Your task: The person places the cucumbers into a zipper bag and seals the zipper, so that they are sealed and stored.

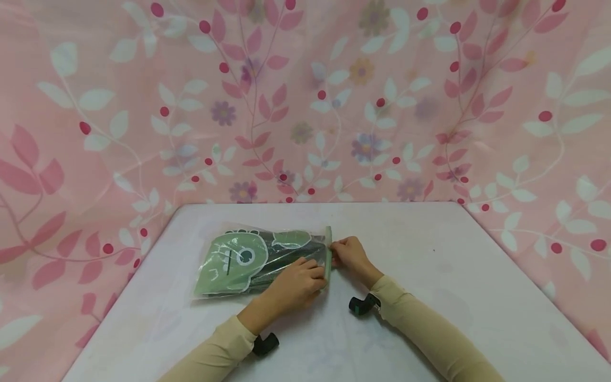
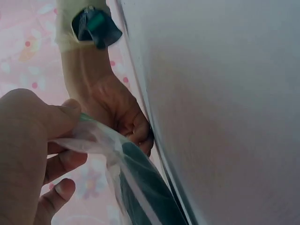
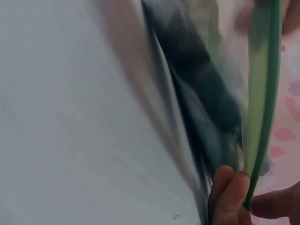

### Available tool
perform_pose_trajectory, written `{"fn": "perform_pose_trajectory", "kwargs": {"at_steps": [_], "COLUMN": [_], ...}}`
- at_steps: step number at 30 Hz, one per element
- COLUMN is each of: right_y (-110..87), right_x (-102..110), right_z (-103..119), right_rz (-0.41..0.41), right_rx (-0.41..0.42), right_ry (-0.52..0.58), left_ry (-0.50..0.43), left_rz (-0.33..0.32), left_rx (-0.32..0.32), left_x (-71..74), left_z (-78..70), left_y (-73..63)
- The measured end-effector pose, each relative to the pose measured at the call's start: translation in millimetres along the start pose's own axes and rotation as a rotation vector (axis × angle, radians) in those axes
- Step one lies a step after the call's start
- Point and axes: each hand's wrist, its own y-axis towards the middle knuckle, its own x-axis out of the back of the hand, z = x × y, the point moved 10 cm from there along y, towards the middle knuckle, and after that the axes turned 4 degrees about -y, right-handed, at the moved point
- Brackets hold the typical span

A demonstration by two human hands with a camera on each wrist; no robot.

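A clear plastic bag (image 1: 212, 273) with a green cartoon dinosaur print lies on the table. Something dark green (image 2: 145, 187) shows inside it, its kind unclear. Along the bag's right edge runs a green closure strip (image 1: 328, 234). My left hand (image 1: 296, 284) lies over the near right part of the bag; in the left wrist view its thumb and forefinger pinch the bag's edge, other fingers loose. Farther up the strip, my right hand (image 1: 353, 257) pinches it between thumb and fingers (image 3: 229, 192), seen closely in the right wrist view.
The bag rests on a white-covered table (image 1: 429, 307). Behind and at both sides hangs a pink curtain (image 1: 305, 106) with leaves and flowers. Dark camera mounts (image 1: 364, 304) sit at both wrists, beside beige sleeves (image 1: 425, 323).
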Motion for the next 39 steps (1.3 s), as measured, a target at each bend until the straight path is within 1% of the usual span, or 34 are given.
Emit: {"fn": "perform_pose_trajectory", "kwargs": {"at_steps": [4,7,13,19,23,29,36,39], "right_y": [9.3,14.8,18.6,25.6,33.3,43.3,53.3,56.1], "right_x": [4,5,5,6,7,12,15,16], "right_z": [-1,-1,-4,2,6,12,12,13], "right_rz": [-0.009,-0.011,-0.01,-0.017,-0.03,-0.054,-0.085,-0.105], "right_rx": [-0.028,-0.028,-0.049,0.013,0.025,0.049,0.069,0.08], "right_ry": [0.012,0.004,-0.005,-0.023,-0.043,-0.079,-0.117,-0.144], "left_ry": [-0.014,-0.012,-0.002,0.016,0.029,0.023,0.029,0.03], "left_rz": [-0.003,0.011,0.042,0.036,0.037,0.047,0.023,0.034], "left_rx": [0.019,0.039,0.026,0.022,0.023,0.039,0.034,0.032], "left_x": [4.1,3.4,-1.9,-2.8,-4.7,-7.5,-5.3,-6.2], "left_z": [-1.4,-0.4,-5.2,-7.9,-8.3,-8.3,-16.3,-20.8], "left_y": [1.3,1.5,0.3,0.1,0.9,1.9,4.0,5.1]}}
